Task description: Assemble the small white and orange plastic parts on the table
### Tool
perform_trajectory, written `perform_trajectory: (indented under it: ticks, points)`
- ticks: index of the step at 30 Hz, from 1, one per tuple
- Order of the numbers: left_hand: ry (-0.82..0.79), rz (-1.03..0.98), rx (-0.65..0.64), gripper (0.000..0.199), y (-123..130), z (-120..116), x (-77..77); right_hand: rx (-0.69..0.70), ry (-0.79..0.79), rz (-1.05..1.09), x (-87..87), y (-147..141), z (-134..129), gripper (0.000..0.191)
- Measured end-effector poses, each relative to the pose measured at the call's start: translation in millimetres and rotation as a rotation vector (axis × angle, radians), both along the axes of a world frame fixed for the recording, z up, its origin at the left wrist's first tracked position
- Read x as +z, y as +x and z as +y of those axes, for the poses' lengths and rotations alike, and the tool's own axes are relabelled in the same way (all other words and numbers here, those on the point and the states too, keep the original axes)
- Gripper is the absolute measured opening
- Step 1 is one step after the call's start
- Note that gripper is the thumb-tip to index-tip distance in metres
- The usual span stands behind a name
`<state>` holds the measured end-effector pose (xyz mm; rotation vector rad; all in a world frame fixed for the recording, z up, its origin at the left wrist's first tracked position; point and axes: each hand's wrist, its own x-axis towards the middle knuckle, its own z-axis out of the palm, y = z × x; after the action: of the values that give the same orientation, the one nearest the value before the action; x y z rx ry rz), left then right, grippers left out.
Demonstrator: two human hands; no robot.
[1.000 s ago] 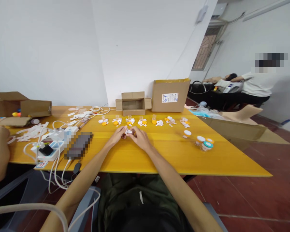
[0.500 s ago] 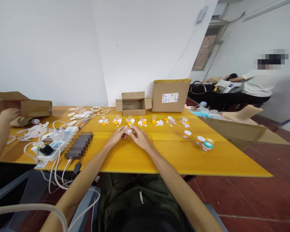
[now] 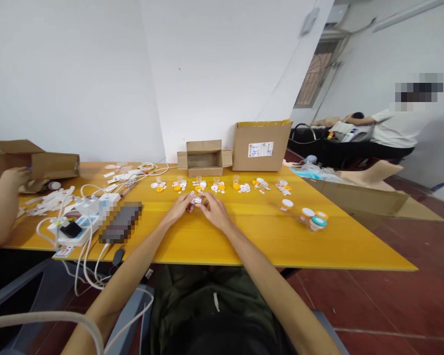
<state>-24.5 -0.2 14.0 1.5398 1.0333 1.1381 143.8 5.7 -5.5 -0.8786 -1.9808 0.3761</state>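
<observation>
My left hand (image 3: 182, 206) and my right hand (image 3: 211, 205) meet above the yellow table, both closed on one small white piece (image 3: 197, 200) with dark markings. Fingers cover much of it, so its exact kind cannot be told. Just beyond my hands runs a row of small part groups: clear cups (image 3: 216, 181), white discs (image 3: 214, 188) and orange rings (image 3: 199, 188). To the right stand several clear jars, among them one with a white lid (image 3: 286, 203) and one with a teal lid (image 3: 318, 221).
Cardboard boxes (image 3: 261, 148) stand along the wall. On the left lie a power strip (image 3: 79, 231) with white cables, a dark phone-like slab (image 3: 121, 223) and white strips (image 3: 52, 201). A co-worker's hand (image 3: 17, 176) reaches into a carton; another person sits far right.
My hands stay in place, and the white piece is turned slightly between my fingers. At the left, the co-worker's arm has shifted a little.
</observation>
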Motion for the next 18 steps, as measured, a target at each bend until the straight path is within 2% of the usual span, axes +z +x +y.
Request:
perform_trajectory:
  ticks: [7, 13, 18]
  points:
    - [0.009, 0.001, -0.024, 0.055, -1.7, 1.8, -1.6, -0.093, -0.09, -0.028, 4.5, -2.6, -3.7, 0.01]
    - [0.018, 0.004, -0.041, 0.053, -3.9, 0.8, -2.0, -0.167, -0.142, -0.175, 6.0, -0.5, -1.8, 0.032]
    - [-0.01, -0.003, -0.019, 0.048, -4.4, 2.8, -4.4, -0.184, -0.17, -0.218, 11.2, -2.1, -6.7, 0.026]
